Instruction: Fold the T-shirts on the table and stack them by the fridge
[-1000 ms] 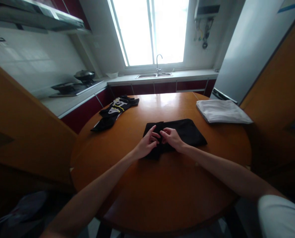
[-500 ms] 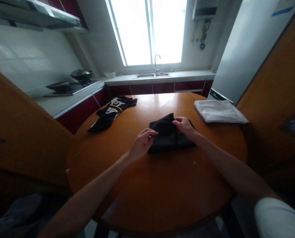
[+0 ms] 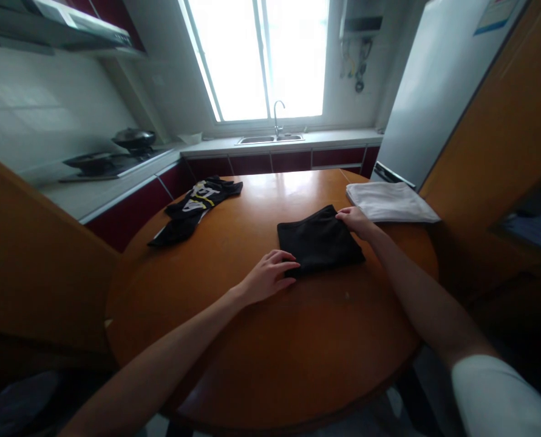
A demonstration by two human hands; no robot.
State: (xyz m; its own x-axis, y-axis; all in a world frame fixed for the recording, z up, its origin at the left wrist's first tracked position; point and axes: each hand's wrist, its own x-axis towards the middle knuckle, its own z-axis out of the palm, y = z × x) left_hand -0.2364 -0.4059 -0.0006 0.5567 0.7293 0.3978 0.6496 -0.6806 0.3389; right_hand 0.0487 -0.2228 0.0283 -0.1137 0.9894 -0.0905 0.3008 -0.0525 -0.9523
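Observation:
A folded black cloth lies flat on the round wooden table. At its lower left corner is my left hand, fingers apart, the fingertips touching the edge of the cloth. My right hand pinches the cloth's upper right corner between thumb and fingers. The underside of the cloth is hidden.
A black garment with white and yellow print lies at the table's far left. Folded white cloth rests at the far right. Beyond the table are a counter with a sink, a stove and a fridge.
The black cloth's raised fold now lies flat over toward the right. My right hand has moved to the upper right corner, and my left hand sits lower with its fingers more spread. The view has shifted slightly.

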